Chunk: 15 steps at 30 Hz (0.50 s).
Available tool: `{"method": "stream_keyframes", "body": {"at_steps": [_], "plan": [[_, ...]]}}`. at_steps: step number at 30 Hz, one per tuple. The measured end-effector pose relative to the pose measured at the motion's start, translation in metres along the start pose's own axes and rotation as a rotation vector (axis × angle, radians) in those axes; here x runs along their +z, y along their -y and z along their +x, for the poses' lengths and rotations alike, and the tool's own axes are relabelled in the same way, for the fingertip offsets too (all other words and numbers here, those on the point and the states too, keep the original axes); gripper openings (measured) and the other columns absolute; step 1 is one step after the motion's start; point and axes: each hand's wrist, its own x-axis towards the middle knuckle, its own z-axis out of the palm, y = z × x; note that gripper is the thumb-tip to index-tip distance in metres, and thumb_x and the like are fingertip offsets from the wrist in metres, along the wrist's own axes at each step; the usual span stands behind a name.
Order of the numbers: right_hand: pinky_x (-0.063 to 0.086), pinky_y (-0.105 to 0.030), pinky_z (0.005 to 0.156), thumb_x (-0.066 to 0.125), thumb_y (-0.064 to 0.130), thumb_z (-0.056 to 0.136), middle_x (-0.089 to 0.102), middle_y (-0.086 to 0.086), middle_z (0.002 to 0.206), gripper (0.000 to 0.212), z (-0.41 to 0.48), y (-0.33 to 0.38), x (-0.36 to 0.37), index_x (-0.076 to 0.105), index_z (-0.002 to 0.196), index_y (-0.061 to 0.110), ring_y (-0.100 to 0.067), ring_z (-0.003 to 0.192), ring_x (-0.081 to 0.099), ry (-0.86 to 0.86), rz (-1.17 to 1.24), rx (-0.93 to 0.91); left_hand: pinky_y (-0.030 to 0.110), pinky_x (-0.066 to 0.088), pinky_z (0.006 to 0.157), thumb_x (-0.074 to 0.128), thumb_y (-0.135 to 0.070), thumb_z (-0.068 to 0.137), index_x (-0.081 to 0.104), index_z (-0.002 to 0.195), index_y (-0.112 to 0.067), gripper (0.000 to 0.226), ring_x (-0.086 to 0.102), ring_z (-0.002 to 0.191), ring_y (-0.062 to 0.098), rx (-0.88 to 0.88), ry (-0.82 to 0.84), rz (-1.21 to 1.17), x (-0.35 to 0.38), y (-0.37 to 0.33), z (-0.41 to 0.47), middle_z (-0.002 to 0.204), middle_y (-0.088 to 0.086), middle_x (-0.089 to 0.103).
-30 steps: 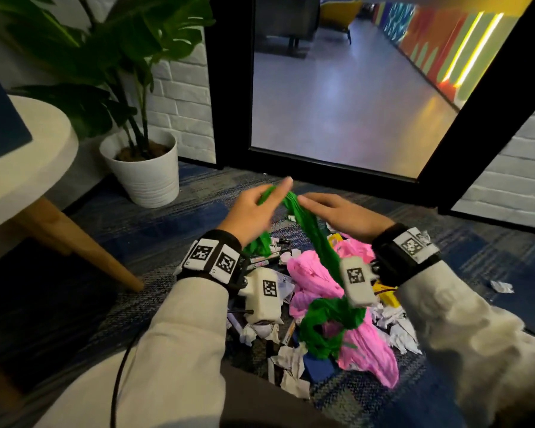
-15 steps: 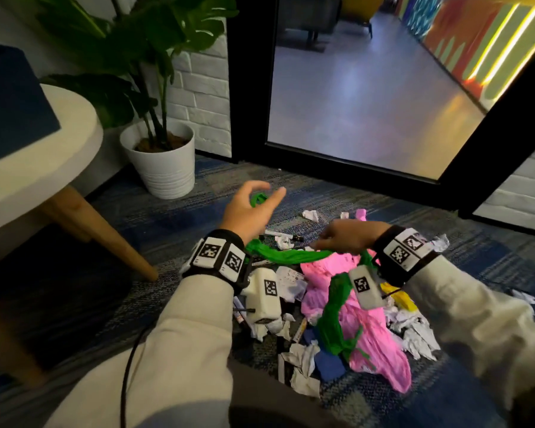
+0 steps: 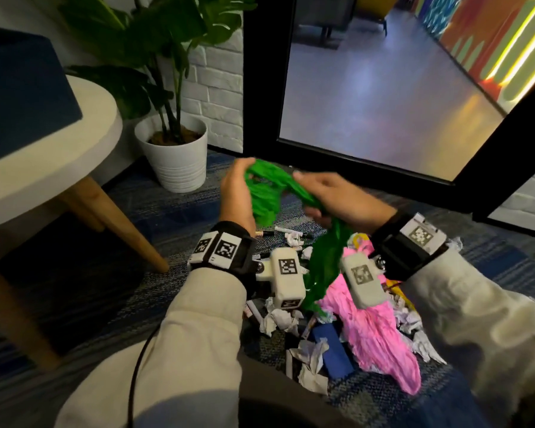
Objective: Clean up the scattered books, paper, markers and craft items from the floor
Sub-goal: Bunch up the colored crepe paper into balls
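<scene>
While both hands worked one piece, most of the clean-up was still to be done. Left hand [image 3: 237, 196] was curled round a bunched wad of green crepe paper [image 3: 264, 193], held up above the carpet [image 3: 155, 208]. Right hand [image 3: 340, 199] gripped the same strip just beside it, fingers closed on it. The strip's tail hung down between the wrists to the litter pile.

Left on the floor, as far as could be seen:
- pink crepe paper [image 3: 377, 332], a long loose piece, lying over the pile
- crumpled white paper [image 3: 278, 319], many scraps, scattered round it
- markers [image 3: 288, 234], a few, under the hands
- blue block [image 3: 334, 350], book or pad, could not tell which
- yellow item [image 3: 360, 240], mostly hidden

No bin or box for the gathered things was in view. Judged stage: early, first craft item being wound up, nothing seen put away.

Against half a second earlier: the hands had then been apart, the right one low near the pile, the green strip stretched between them. Now they had come together and risen, the wad in the left hand was larger, and less green lay on the pink. The litter itself looked unchanged.
</scene>
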Motion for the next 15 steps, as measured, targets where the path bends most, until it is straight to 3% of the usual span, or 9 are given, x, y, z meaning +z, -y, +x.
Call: {"method": "stream_keyframes", "body": {"at_steps": [2, 4, 7, 9, 11, 13, 15], "plan": [[0.040, -0.026, 0.052, 0.034, 0.062, 0.097, 0.044, -0.005, 0.059, 0.059, -0.005, -0.023, 0.008, 0.072, 0.094, 0.017, -0.017, 0.052, 0.044, 0.126, -0.155, 0.068, 0.029, 0.046, 0.065, 0.050, -0.035, 0.089, 0.065, 0.082, -0.012, 0.029, 0.060, 0.065, 0.018, -0.017, -0.024, -0.168, -0.012, -0.007, 0.002, 0.074, 0.002, 0.063], [0.046, -0.033, 0.064, 0.037, 0.063, 0.097, 0.054, -0.009, 0.066, 0.059, -0.009, -0.043, 0.008, 0.070, 0.081, 0.016, -0.015, 0.061, 0.051, 0.289, -0.277, 0.149, 0.026, 0.048, 0.062, 0.045, -0.043, 0.095, 0.062, 0.083, -0.011, 0.038, 0.061, 0.062, 0.016, 0.006, -0.026, -0.336, -0.021, -0.017, -0.001, 0.071, 0.002, 0.064], [0.042, -0.022, 0.059, 0.051, 0.060, 0.078, 0.058, 0.005, 0.059, 0.048, -0.013, -0.064, -0.010, 0.059, 0.066, 0.015, -0.008, 0.053, 0.050, 0.488, -0.331, 0.345, 0.021, 0.031, 0.042, 0.052, -0.055, 0.094, 0.037, 0.071, -0.022, 0.043, 0.034, 0.040, 0.012, 0.063, -0.151, -0.366, -0.027, -0.024, -0.003, 0.055, -0.003, 0.037], [0.043, -0.026, 0.061, 0.056, 0.065, 0.074, 0.066, 0.001, 0.062, 0.052, -0.011, -0.074, -0.027, 0.062, 0.065, 0.014, -0.013, 0.058, 0.054, 0.431, -0.348, 0.386, 0.021, 0.021, 0.038, 0.061, -0.052, 0.091, 0.031, 0.066, -0.024, 0.048, 0.022, 0.038, 0.011, 0.094, -0.219, -0.219, -0.026, -0.022, -0.002, 0.052, -0.004, 0.026], [0.046, -0.030, 0.066, 0.058, 0.064, 0.085, 0.072, -0.012, 0.071, 0.057, -0.007, -0.076, -0.041, 0.066, 0.064, 0.012, -0.023, 0.067, 0.061, 0.322, -0.343, 0.380, 0.020, 0.020, 0.038, 0.069, -0.045, 0.088, 0.037, 0.065, -0.023, 0.046, 0.023, 0.038, 0.010, 0.140, -0.223, -0.015, -0.024, -0.015, 0.002, 0.047, -0.006, 0.029], [0.049, -0.028, 0.062, 0.053, 0.059, 0.090, 0.055, -0.011, 0.052, 0.058, -0.004, -0.065, -0.046, 0.056, 0.057, 0.011, -0.023, 0.054, 0.056, 0.246, -0.241, 0.374, 0.021, 0.026, 0.041, 0.072, -0.044, 0.086, 0.048, 0.069, -0.023, 0.037, 0.031, 0.039, 0.009, 0.226, -0.157, 0.268, -0.019, -0.005, 0.003, 0.047, -0.010, 0.039], [0.053, -0.030, 0.057, 0.053, 0.051, 0.093, 0.029, 0.001, 0.048, 0.053, -0.003, -0.046, -0.048, 0.057, 0.069, 0.004, -0.016, 0.040, 0.036, 0.219, -0.088, 0.346, 0.025, 0.037, 0.048, 0.075, -0.048, 0.082, 0.061, 0.076, -0.024, 0.029, 0.045, 0.050, 0.009, 0.279, -0.038, 0.534, -0.013, 0.005, 0.001, 0.058, -0.011, 0.052]]}}
